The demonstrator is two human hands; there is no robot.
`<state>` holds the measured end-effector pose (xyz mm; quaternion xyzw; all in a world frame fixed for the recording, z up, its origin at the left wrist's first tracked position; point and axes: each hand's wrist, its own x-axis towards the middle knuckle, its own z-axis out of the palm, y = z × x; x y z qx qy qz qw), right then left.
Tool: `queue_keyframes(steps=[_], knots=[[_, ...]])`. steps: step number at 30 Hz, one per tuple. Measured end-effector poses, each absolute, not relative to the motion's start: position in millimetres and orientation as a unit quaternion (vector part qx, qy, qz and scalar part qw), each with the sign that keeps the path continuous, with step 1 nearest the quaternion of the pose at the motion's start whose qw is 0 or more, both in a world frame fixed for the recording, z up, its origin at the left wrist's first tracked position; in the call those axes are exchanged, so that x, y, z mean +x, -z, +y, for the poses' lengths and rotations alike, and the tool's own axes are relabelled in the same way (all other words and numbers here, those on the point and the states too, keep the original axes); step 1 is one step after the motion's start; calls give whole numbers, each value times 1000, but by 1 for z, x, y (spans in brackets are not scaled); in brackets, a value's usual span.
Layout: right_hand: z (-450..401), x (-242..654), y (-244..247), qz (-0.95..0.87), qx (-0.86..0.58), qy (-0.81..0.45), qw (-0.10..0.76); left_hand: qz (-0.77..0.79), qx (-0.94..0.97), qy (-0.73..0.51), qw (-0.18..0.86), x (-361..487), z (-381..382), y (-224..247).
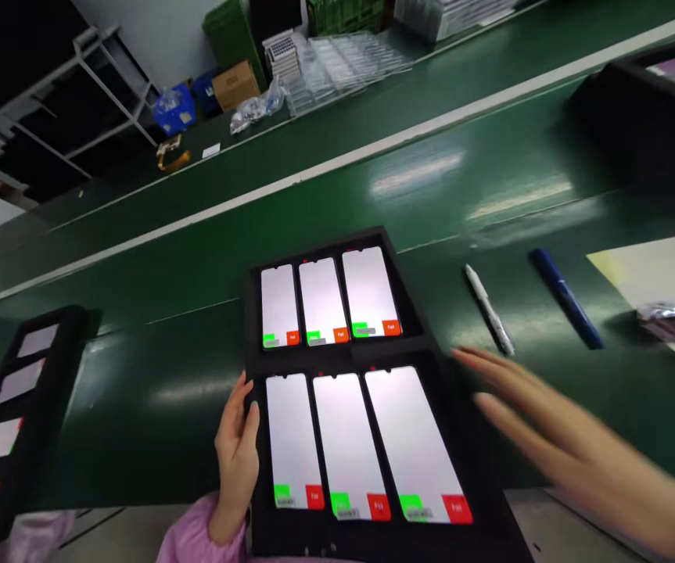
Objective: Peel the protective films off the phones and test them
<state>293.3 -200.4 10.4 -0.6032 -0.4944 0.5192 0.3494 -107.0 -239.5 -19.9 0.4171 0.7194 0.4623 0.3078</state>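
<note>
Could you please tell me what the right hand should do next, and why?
Probably take the right edge of the near black tray: the right hand is open beside it, and only the left hand holds it, at the left edge, so gripping both sides would likely steady it.

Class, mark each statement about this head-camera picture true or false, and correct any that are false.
The left hand holds the edge of a black tray: true.
The tray holds four phones: false, it holds six phones.
Every phone in the tray shows a red Fail button: true.
The right hand holds a blue pen: false, it is open and empty, apart from the blue pen.
</note>
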Motion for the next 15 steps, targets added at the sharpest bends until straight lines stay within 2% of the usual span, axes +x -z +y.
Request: queue_keyframes(steps=[3,5,9,12,15], knots=[[-197,251,3,-649,-609,-264,372,702,509,-420,269,-108,-221,17],[-182,234,9,-682,-595,-189,381,684,558,-395,252,-112,-204,13],[-151,224,8,-748,-555,-143,336,652,631,-332,257,-116,-169,-1],[-136,224,4,-787,-533,-128,284,638,700,-264,182,-113,-153,-10],[-130,224,5,-805,-521,-116,259,604,742,-273,104,-107,-149,-11]])
